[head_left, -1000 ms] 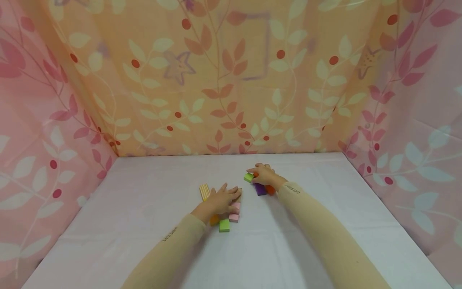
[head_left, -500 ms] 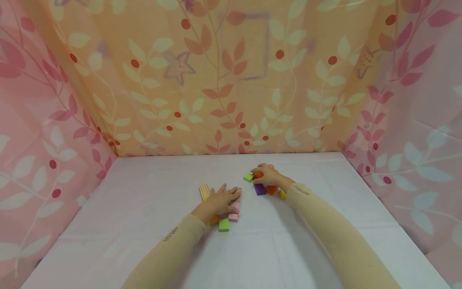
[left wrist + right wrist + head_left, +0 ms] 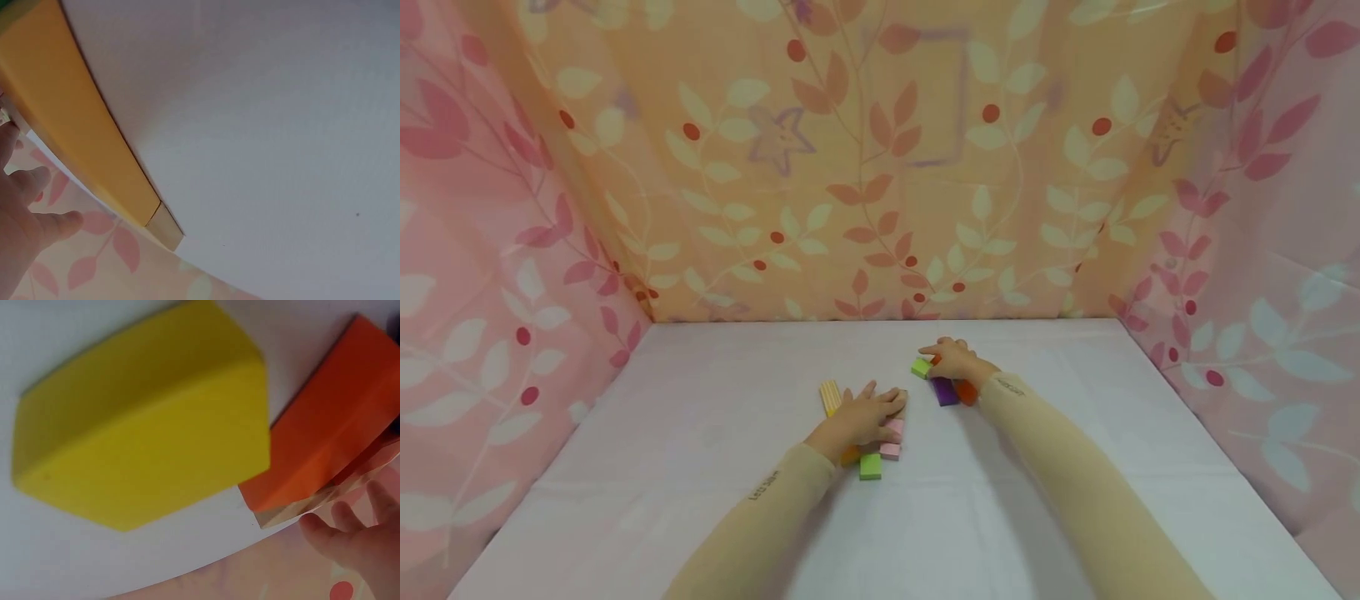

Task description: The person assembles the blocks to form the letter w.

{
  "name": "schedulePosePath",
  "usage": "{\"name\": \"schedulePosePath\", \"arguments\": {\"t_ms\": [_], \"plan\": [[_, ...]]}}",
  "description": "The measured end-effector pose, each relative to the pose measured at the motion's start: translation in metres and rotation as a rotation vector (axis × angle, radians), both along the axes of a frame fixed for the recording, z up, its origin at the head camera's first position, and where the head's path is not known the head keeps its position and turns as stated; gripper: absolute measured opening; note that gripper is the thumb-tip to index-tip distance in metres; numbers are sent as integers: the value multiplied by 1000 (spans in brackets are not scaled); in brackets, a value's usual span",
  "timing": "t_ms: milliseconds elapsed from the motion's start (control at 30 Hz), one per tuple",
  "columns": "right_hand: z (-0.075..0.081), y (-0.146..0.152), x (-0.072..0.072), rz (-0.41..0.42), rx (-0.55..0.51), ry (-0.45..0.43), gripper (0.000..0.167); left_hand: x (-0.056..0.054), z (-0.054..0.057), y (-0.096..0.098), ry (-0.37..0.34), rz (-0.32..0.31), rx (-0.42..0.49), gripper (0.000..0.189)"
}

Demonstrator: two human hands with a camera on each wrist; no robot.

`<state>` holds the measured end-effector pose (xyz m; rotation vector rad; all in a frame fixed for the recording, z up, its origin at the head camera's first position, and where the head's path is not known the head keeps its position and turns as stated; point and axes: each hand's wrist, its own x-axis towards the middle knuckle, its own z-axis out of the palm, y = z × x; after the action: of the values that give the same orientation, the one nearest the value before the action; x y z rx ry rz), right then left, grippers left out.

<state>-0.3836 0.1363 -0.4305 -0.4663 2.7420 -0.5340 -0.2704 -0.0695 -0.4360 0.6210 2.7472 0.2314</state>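
My left hand (image 3: 862, 419) lies spread over a cluster of blocks, its fingertips at a tan wooden block (image 3: 902, 406) and its thumb at a pink block (image 3: 894, 427). A second pink block (image 3: 890, 452), a light green block (image 3: 870, 467) and a yellow-orange block (image 3: 850, 455) show around that palm. Farther back, my right hand (image 3: 953, 360) bends over another group, thumb and forefinger on either side of an orange block (image 3: 936, 360). Beside it are a light green block (image 3: 921, 368), a purple block (image 3: 944, 392) and an orange-red block (image 3: 966, 392).
A striped yellow block (image 3: 831, 395) lies left of the left hand. Near the right wrist camera sits a yellow block (image 3: 144, 437), hidden by the sleeve in the head view. Patterned curtains (image 3: 880, 167) border the white table (image 3: 715, 433) at the back and sides.
My right hand shifted slightly right and then back left, so its sleeve covers the yellow block again in the head view. The left hand stays over its blocks.
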Motion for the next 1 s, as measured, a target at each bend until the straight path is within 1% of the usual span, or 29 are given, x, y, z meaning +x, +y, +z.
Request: {"name": "schedulePosePath", "arguments": {"t_ms": [133,233,333,400,500,600,800,1000], "plan": [[-2,2,-4,-13,-8,-3,45,0,-1,3,5,3,-3,75],[-5,3,-4,-1,-18,45,37,0,-2,4,1,8,-4,75],[-5,2,0,16,-33,98,33,1,-1,4,-4,13,-12,75],[-3,0,5,37,-43,119,32,2,0,4,-4,14,-16,75],[0,-2,13,61,-62,121,30,3,2,4,-8,19,-19,75],[1,-5,19,81,-53,127,29,2,2,4,-6,21,-22,74],[-6,-7,22,97,-6,160,27,3,1,2,12,7,-36,73],[-7,-7,24,104,-9,137,27,5,4,1,-3,19,2,73]]}}
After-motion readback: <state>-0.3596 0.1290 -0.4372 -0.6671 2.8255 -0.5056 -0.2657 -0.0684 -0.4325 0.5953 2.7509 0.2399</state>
